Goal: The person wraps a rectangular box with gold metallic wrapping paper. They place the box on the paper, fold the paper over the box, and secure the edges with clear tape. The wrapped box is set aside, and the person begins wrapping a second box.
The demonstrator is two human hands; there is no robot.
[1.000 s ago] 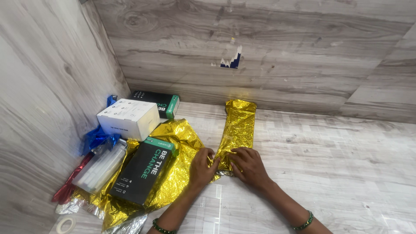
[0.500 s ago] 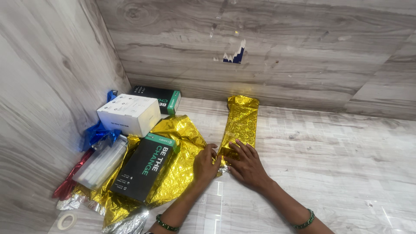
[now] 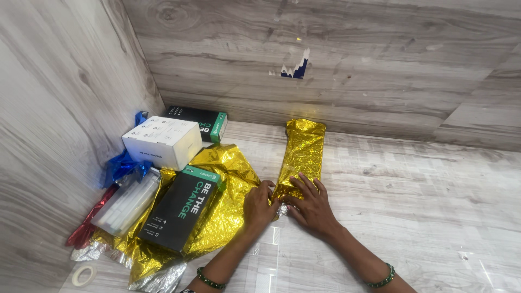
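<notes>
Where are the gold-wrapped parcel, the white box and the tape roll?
gold-wrapped parcel [image 3: 304, 149], head view, middle of its foil top.
white box [image 3: 163, 135], head view, top face.
tape roll [image 3: 83, 275], head view, its ring.

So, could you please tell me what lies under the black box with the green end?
The black box rests on a crumpled gold foil sheet spread over the floor. Anything beneath that sheet is covered and cannot be seen.

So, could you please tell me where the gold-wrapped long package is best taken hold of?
Probably at mid-length, from above, fingers down its two long sides. The gold-wrapped package lies flat and narrow, pointing towards the wall, its far half bare. The left hand and right hand press the near end, where foil looks loose.
</notes>
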